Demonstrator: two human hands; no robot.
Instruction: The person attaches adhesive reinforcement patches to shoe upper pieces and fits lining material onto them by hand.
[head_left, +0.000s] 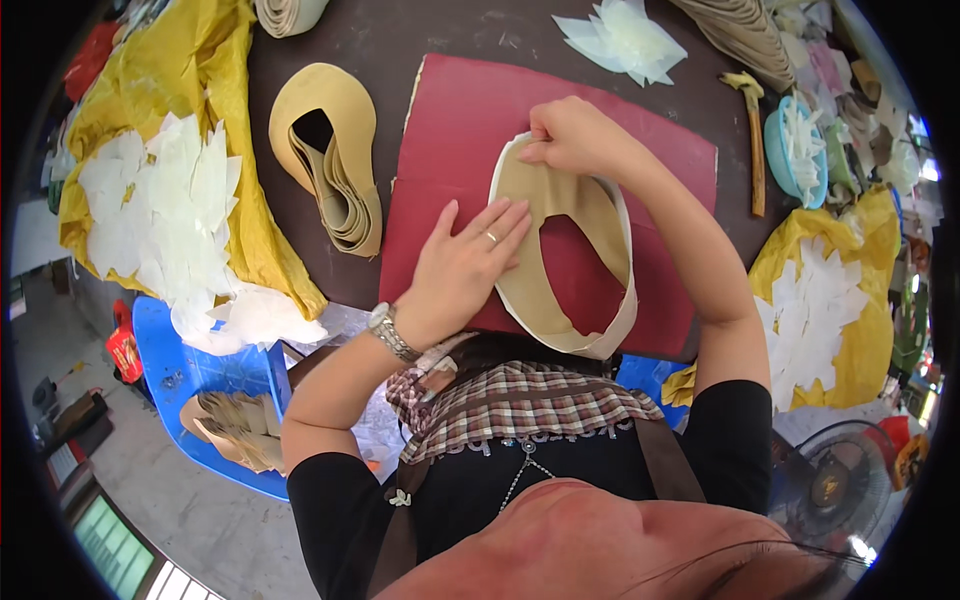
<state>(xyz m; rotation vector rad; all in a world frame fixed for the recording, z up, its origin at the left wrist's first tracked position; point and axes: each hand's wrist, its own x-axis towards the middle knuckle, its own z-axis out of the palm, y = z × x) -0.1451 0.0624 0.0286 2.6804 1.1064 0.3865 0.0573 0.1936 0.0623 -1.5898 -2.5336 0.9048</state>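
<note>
A beige shoe upper point(520, 182) with a white edge lies on a dark red board point(455, 110), its large opening showing the board beneath. My left hand point(455, 270) rests along its left side with fingers stretched out, their tips on the beige surface. At the far end of the upper, my right hand point(575, 137) has its fingers closed on the edge, thumb and fingers pinching it. Left of the board stands a stack of beige shoe uppers point(325, 88), nested into each other.
White cut pieces point(165, 205) lie on yellow sheeting at left; more white pieces point(815, 315) are at right. A hammer point(757, 150) and a blue basin point(775, 150) sit at the right edge. Thin translucent pieces point(625, 40) lie far back. A blue chair point(165, 350) stands left.
</note>
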